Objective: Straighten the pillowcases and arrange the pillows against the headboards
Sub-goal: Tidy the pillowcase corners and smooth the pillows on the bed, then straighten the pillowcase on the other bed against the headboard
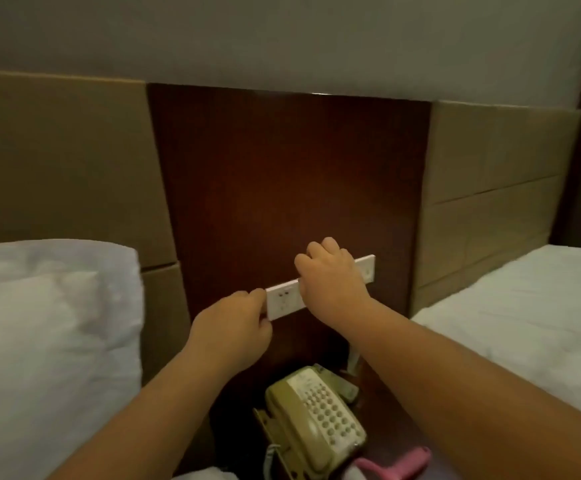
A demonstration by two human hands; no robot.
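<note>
We see both hands raised to a white socket strip (320, 287) mounted on the dark wood panel (282, 174) between 2 beds. The left hand (233, 327) is curled at the strip's left end, fingertips pinching its edge. The right hand (332, 280) lies over the strip's middle with fingers bent; it covers that part, so we cannot tell whether it grips anything or merely presses. Neither hand holds a pillow.

The pillow (50, 306), in its white wrinkled case, lies on the left bed, its top edge up against the tan headboard (57, 161); the frame cuts off its left side and lower end. The right bed (531, 306) shows only a white sheet corner below its own headboard (493, 188), and the rest runs out of view, so we cannot say if a pillow lies there.

Below the hands, a beige telephone (313, 414) sits on the dark nightstand, partly hidden by the right forearm. A pink object (403, 464) lies at the bottom edge, cropped and too blurred to identify. A pale cord or plug hangs just under the strip, behind the right wrist, hard to make out. Soft blur covers the whole scene.
</note>
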